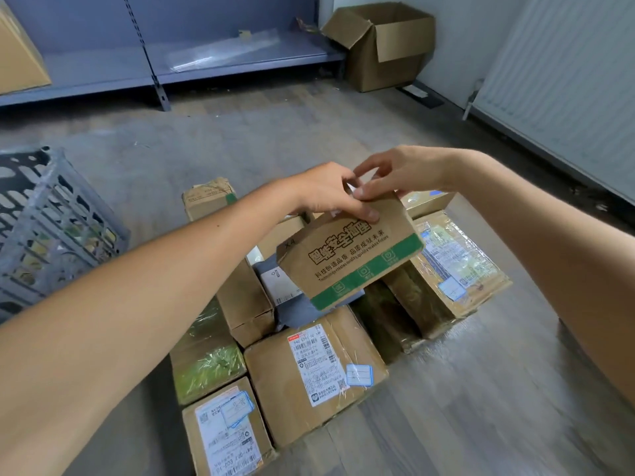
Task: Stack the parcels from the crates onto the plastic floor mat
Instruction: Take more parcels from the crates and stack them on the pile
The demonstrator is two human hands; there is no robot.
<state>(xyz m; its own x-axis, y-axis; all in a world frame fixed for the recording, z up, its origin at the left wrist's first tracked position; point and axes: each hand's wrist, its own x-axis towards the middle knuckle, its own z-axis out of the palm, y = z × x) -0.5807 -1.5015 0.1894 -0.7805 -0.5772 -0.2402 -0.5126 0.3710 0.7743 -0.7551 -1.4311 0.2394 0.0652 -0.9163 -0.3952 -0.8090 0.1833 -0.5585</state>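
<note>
head view: the person's left hand (330,192) and right hand (398,175) meet at the upper edge of a green-banded parcel (347,266). each hand pinches that edge, thumb on the printed face and fingers curled over the top. the parcel is a small brown carton with black print and a green stripe along its lower edge. it hangs tilted in the air above the middle of the parcels already laid down; whether it touches any of them cannot be told. directly below it lies a grey bag parcel (285,290), between a long plain carton (244,304) and a dark film-wrapped parcel (388,324). nearer the person sits a labelled carton (309,383). to its left are a green film-wrapped parcel (206,362) and a second labelled carton (223,438). to the right lies a taped carton (457,269) bearing shipping labels, and further cartons lie behind. all rest close together on the glossy wood-grain floor mat (481,389). a grey plastic crate (51,228) stands at the left, apart from the stack. behind, a grey metal shelf (223,63) lines the wall, and an open cardboard box (385,46) sits in the corner.
</note>
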